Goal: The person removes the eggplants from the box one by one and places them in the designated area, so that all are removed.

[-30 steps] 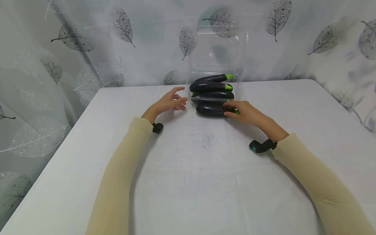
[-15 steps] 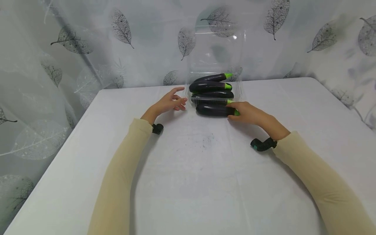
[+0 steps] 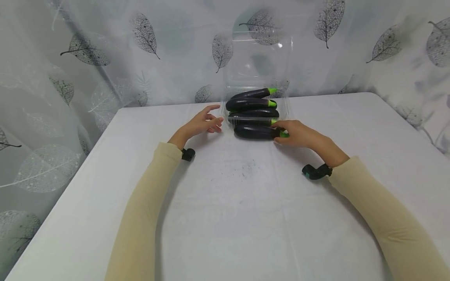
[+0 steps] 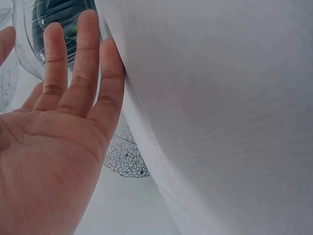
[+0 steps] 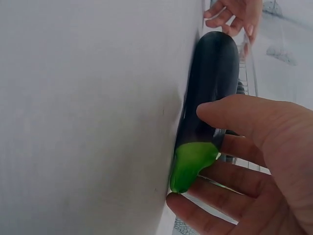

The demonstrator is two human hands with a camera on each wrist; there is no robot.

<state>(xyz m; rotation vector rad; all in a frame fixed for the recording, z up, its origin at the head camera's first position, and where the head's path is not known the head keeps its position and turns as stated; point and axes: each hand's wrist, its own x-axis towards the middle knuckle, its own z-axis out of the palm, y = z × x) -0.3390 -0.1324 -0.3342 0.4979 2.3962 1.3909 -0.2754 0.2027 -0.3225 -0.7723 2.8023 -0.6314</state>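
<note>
A dark purple eggplant (image 3: 256,132) with a green cap lies on the white table in front of a clear plastic clamshell box (image 3: 289,111). My right hand (image 3: 294,134) is around its green end. In the right wrist view the thumb lies over the skin of the near eggplant (image 5: 210,83), and the other fingers spread loosely behind the cap. My left hand (image 3: 202,121) is beside the box's left wall, fingers loosely extended and holding nothing. Inside the box lie several eggplants (image 3: 251,104), one upon another; the lower ones are partly hidden.
The box's transparent lid (image 3: 260,62) stands raised against the leaf-patterned curtain (image 3: 183,47) behind the table (image 3: 225,218). Small dark smudges mark the cloth in the middle. A black wrist camera (image 3: 316,171) sits at the right sleeve.
My right hand has slid slightly right along the near eggplant towards its green cap, uncovering more of its skin. That eggplant and my left hand have stayed about where they were.
</note>
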